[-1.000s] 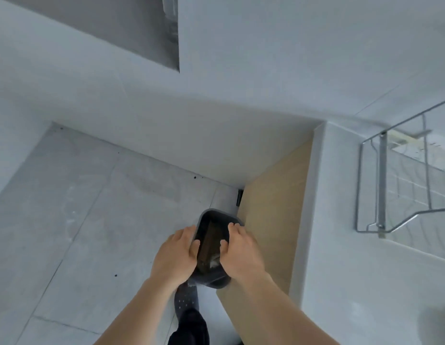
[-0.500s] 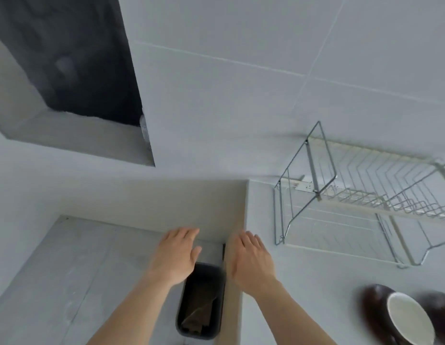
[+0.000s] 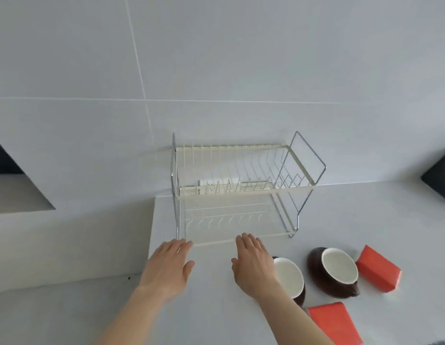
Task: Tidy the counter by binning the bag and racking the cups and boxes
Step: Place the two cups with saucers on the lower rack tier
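A two-tier wire dish rack (image 3: 244, 188) stands against the tiled wall with nothing on either tier. My left hand (image 3: 168, 267) hovers flat and open just in front of the rack's left foot. My right hand (image 3: 254, 266) is open too, beside it, partly covering a brown cup with a white inside (image 3: 290, 277). A second brown cup (image 3: 338, 268) lies to the right. One red box (image 3: 377, 268) sits beyond that cup, another red box (image 3: 334, 322) near the front edge. Bin and bag are out of view.
The white counter (image 3: 366, 215) ends at a left edge beside the rack, with floor below. A dark recess (image 3: 2, 160) shows in the wall at the far left. A dark object (image 3: 440, 180) sits at the right edge.
The view swung up and right from the floor bin to the counter. Both hands left the bin, which held the bag, and now hover empty in front of the rack.
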Motion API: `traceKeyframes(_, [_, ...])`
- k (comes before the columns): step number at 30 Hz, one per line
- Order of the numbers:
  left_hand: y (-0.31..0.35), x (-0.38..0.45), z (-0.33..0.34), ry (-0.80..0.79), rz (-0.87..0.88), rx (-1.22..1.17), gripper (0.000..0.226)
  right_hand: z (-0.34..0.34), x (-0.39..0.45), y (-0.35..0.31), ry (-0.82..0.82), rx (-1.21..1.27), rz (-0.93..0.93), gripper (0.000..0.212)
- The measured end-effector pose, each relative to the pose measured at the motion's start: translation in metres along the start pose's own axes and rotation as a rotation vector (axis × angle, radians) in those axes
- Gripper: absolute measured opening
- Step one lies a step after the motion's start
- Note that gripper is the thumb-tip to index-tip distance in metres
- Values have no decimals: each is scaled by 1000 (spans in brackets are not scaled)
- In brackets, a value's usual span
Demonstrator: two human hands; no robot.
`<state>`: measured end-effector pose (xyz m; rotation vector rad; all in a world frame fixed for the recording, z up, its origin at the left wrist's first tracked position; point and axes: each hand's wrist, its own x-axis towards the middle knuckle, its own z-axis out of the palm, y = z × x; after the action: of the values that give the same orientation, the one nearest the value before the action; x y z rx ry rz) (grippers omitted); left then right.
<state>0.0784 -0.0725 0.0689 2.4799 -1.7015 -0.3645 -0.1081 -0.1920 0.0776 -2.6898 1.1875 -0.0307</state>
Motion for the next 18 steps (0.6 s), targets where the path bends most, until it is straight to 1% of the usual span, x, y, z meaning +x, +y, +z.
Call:
traceKeyframes(7, [97,14,36,-58,-6,-9,55,-3,-29,111,-14,92,147,53])
traceKeyframes(10, [123,18,51,-79,-44,-59,56,-2,-39,139,-34,188,238,54])
traceKeyframes(13, [150,23,67,-111,-84,-115,56,6,-45,164,-74,255,280,56])
traceKeyframes(16, [170,27,83,-160,-127,-159,58,14,-49,176,-118,385,347,59])
traceKeyframes(18, [181,30,92,-189,-198,-249,61,19,-48,180,-156,492,413,62])
